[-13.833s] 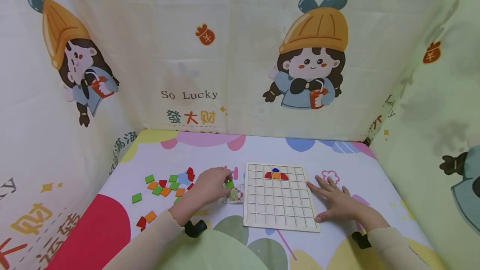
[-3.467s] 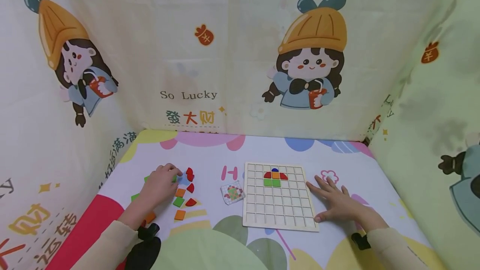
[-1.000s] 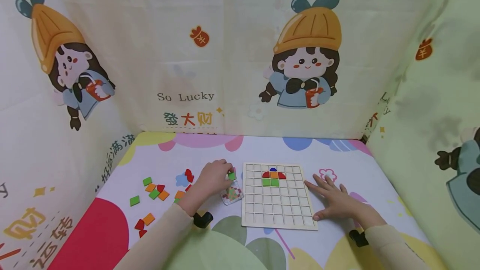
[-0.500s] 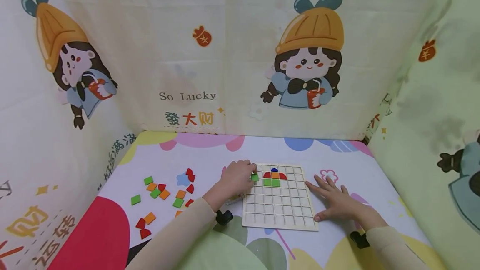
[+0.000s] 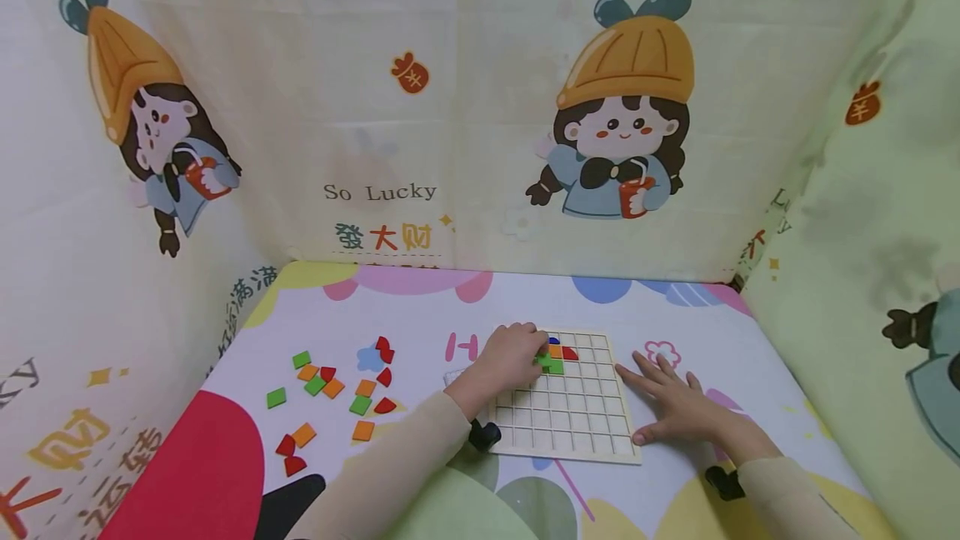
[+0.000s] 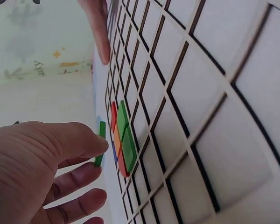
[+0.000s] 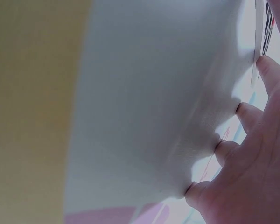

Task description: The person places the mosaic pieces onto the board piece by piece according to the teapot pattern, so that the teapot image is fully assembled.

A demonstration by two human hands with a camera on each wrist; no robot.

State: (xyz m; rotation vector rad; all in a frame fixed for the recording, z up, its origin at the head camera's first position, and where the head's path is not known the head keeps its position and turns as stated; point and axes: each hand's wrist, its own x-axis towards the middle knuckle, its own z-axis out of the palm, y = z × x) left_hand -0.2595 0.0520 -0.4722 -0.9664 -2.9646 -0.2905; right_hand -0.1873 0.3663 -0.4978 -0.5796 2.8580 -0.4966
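Observation:
My left hand (image 5: 512, 357) is over the upper left of the wooden grid board (image 5: 562, 422), pinching a green square tile (image 6: 101, 131) between thumb and fingertip. In the left wrist view this tile stands on edge, just apart from the tiles set in the grid. Those include two green squares (image 6: 129, 150), an orange square (image 5: 556, 352), red quarter-round pieces (image 5: 570, 353) and a blue piece (image 5: 553, 341), partly covered by my hand in the head view. With fingers spread, my right hand (image 5: 678, 402) rests on the table, index fingertip and thumb at the board's right edge.
Loose green, orange and red tiles (image 5: 315, 386) lie scattered on the left of the patterned tablecloth. A small pattern card (image 5: 452, 376) sits left of the board, mostly hidden by my left arm. Printed cloth walls (image 5: 480, 107) enclose the table's back and sides.
Two green squares have joined the board beneath the orange and red pieces. My left hand went back to the loose tiles, then carried another green square rightward over the board. My right hand stayed put.

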